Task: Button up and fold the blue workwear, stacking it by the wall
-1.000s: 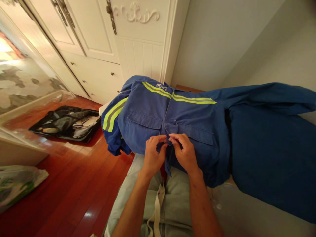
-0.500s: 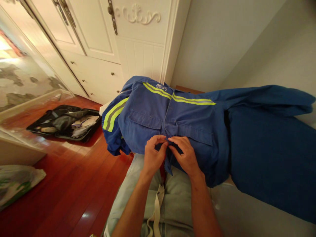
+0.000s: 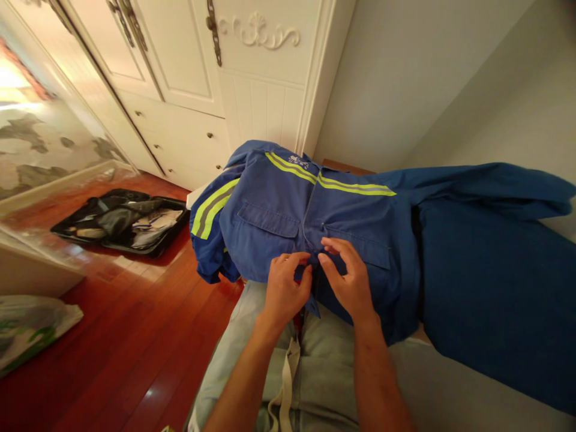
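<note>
A blue work jacket (image 3: 270,204) with yellow and grey reflective stripes lies spread across my lap and a surface to the right. Its front edges meet along the middle, with a flap pocket on either side. At the lower part of that front opening, my left hand (image 3: 288,285) pinches the jacket's edge between thumb and forefinger. Just right of it, my right hand (image 3: 346,276) has its thumb and fingers apart, over the cloth below the right pocket flap. Any button at the fingertips is too small to make out.
Dark blue cloth (image 3: 495,288) stretches to the right beside the jacket sleeve. An open black suitcase (image 3: 121,222) with things inside lies on the red wooden floor (image 3: 166,336). White cabinets (image 3: 180,60) stand ahead, and a plastic bag (image 3: 36,330) sits at the left.
My right hand has come off the jacket's front edge and moved slightly right, its fingers spreading. My left hand stays at the edge. The view has shifted a little.
</note>
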{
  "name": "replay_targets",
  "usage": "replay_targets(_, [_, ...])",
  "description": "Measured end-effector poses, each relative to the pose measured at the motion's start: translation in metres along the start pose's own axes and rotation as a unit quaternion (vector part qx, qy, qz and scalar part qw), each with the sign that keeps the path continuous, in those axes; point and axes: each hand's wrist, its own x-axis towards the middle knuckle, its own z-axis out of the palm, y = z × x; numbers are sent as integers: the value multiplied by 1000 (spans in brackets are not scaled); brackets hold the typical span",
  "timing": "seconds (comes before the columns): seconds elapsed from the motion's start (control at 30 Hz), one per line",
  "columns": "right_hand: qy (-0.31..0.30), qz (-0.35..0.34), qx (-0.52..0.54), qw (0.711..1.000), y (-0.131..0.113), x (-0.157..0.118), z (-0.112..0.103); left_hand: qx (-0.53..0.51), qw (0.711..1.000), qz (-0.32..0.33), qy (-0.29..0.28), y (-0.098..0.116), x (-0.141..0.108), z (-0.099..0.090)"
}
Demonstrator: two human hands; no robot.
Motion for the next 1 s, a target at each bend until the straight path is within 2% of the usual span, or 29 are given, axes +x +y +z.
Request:
replay_targets(0.07, [-14,-20,-41,999,-4,20,2,24,1000,20,-6,2,0,-2])
replay_targets(0.13, [-63,-50,-82,993,-2,43,10,48,998,35,-10,5,1,-3])
replay_targets(0.27, [-199,-77,-128,968,19,80,28,77,996,33,-18,6,-1,-3])
replay_targets(0.33, [-233,-62,-144,960,33,88,30,82,996,16,-18,4,-2,-3])
replay_targets(0.4, [-231,-49,-146,961,43,90,26,79,997,-7,-21,0,-3,-3])
replay_targets(0.53, [-178,-26,-150,972,47,80,7,62,997,-36,-20,-7,2,-8])
replay_targets(0.67, [-121,-6,-155,980,45,69,-8,74,996,10,39,-8,28,-17])
replay_targets(0.73, [-111,11,-138,984,47,65,-13,84,995,45,38,-9,47,-17])
replay_targets(0.8, [-114,45,-119,985,49,64,-16,99,992,79,4,-11,69,-13])
replay_targets(0.9, [-126,91,-103,982,51,67,-18,122,981,120,-86,-17,98,1])
replay_targets(1.0, [-151,76,-125,978,49,74,-20,156,966,124,-165,-23,118,14])
